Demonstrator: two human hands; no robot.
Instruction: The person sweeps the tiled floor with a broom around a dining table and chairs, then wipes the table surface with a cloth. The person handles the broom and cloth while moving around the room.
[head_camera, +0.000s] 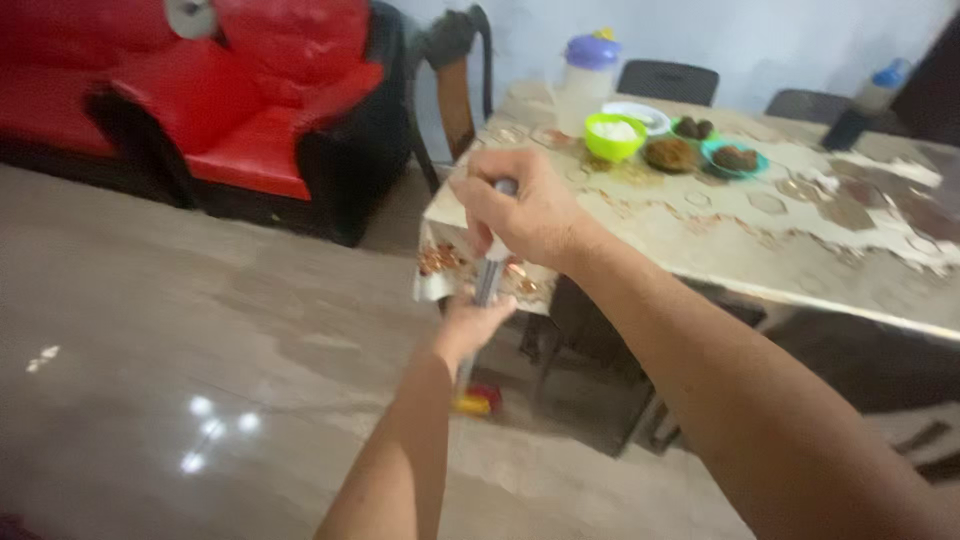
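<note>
My right hand (520, 212) grips the top of a long silver handle (488, 280). Lower down the same handle my left hand (470, 325) is wrapped around it. The pole runs down to a red and yellow head (478, 402) resting on the shiny floor beside the table's corner. Both arms reach forward from the bottom of the head view. The picture is blurred by motion.
A dining table (800, 250) with a patterned cloth stands to the right, holding a green bowl (614, 136), small dishes of food (672, 154) and a white jug with a purple lid (585, 80). Dark chairs (667, 80) stand behind it. A red sofa (250, 110) sits at upper left.
</note>
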